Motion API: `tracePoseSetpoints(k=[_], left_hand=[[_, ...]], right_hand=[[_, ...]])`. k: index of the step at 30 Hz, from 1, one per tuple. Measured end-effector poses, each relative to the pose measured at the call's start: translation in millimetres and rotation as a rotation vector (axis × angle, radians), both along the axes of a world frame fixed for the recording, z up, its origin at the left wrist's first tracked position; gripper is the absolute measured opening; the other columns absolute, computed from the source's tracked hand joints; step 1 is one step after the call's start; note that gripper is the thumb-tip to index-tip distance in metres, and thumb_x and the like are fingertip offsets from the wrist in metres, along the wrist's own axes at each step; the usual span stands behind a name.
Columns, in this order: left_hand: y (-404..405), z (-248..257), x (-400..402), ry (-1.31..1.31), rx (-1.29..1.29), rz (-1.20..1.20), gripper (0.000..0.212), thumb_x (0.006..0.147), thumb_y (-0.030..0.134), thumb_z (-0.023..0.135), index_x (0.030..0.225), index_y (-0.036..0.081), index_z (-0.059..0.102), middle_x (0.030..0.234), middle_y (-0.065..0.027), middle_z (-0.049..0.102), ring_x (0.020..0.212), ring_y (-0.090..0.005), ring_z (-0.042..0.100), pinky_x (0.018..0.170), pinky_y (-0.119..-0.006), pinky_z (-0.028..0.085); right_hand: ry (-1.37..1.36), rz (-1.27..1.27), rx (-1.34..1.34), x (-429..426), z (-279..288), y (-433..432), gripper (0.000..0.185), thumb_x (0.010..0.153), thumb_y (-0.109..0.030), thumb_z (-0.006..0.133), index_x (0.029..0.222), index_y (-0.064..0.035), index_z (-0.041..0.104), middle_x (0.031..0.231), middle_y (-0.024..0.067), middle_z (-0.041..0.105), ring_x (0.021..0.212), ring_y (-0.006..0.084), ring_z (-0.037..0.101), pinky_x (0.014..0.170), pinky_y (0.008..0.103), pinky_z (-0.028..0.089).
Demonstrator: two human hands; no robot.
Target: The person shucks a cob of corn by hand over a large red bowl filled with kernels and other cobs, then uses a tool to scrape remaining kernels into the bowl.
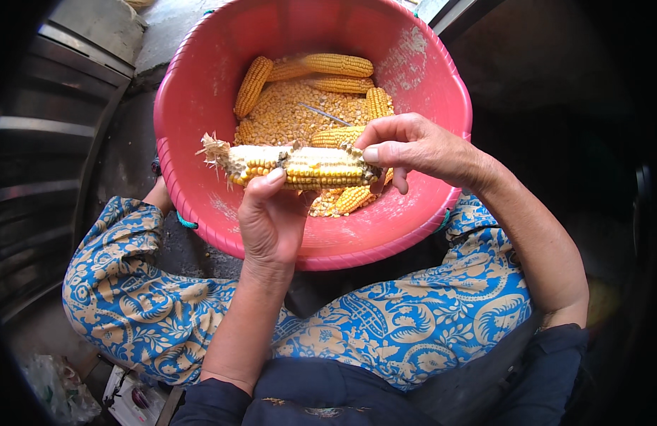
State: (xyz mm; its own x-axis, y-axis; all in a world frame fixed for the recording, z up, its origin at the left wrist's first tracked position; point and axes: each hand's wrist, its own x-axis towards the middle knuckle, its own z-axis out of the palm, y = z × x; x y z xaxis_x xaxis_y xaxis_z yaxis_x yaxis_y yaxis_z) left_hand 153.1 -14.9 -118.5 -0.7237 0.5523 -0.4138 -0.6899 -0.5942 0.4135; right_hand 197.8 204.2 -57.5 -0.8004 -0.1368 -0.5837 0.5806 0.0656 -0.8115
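Observation:
A partly shelled corn cob lies level in my left hand, the thumb pressed on its front side. Its upper side is bare of kernels, while yellow rows stay along the lower side. Dark, spoiled patches mark its middle and right tip, and torn husk frays from its left end. My right hand has thumb and forefinger at the dark right tip, the other fingers curled partly behind it. Below both hands is a large pink plastic tub, with loose corn kernels and several whole corn ears inside.
A thin pointed metal tool rests on the kernels, its right end hidden by an ear. Legs in blue patterned trousers flank the tub. A ribbed metal panel stands at the left, above a clear plastic bag.

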Motion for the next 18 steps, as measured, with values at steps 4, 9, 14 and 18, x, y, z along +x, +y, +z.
tracePoseSetpoints(k=[4, 9, 14, 18], left_hand=[[1.2, -2.8, 1.7, 0.016, -0.005, 0.012, 0.035, 0.081, 0.014, 0.06, 0.114, 0.007, 0.054, 0.111, -0.008, 0.061, 0.102, -0.0223, 0.06, 0.085, -0.04, 0.051], [0.8, -8.8, 0.7, -0.031, -0.066, 0.027, 0.029, 0.083, 0.018, 0.063, 0.109, 0.01, 0.055, 0.105, -0.0047, 0.061, 0.098, -0.019, 0.059, 0.081, -0.036, 0.051], [3.2, -11.4, 0.0, -0.131, -0.167, 0.025, 0.029, 0.083, 0.024, 0.066, 0.107, 0.014, 0.054, 0.101, -0.0019, 0.059, 0.093, -0.0166, 0.058, 0.076, -0.033, 0.051], [1.9, -17.6, -5.2, -0.177, -0.139, 0.024, 0.03, 0.083, 0.028, 0.068, 0.105, 0.016, 0.054, 0.1, -0.0004, 0.059, 0.089, -0.0159, 0.058, 0.071, -0.031, 0.052]], right_hand=[[0.065, 0.087, 0.091, -1.6, -9.4, -2.7, 0.034, 0.089, -0.036, 0.061, 0.097, -0.0025, 0.062, 0.076, 0.0034, 0.064, 0.068, 0.0065, 0.062, 0.054, 0.0196, 0.049], [0.117, 0.107, 0.159, -3.1, -8.5, -6.7, 0.031, 0.094, -0.03, 0.053, 0.098, 0.0, 0.062, 0.076, 0.0054, 0.065, 0.065, 0.0092, 0.065, 0.051, 0.0216, 0.05], [0.037, 0.111, 0.192, -4.4, -1.3, -10.1, 0.025, 0.096, -0.021, 0.05, 0.106, 0.0004, 0.059, 0.075, 0.0038, 0.063, 0.061, 0.0078, 0.064, 0.05, 0.0196, 0.05], [0.124, 0.093, 0.304, -1.6, -8.1, -6.6, 0.024, 0.092, -0.013, 0.047, 0.107, 0.0025, 0.057, 0.079, 0.0067, 0.064, 0.063, 0.0115, 0.065, 0.052, 0.0237, 0.051]])
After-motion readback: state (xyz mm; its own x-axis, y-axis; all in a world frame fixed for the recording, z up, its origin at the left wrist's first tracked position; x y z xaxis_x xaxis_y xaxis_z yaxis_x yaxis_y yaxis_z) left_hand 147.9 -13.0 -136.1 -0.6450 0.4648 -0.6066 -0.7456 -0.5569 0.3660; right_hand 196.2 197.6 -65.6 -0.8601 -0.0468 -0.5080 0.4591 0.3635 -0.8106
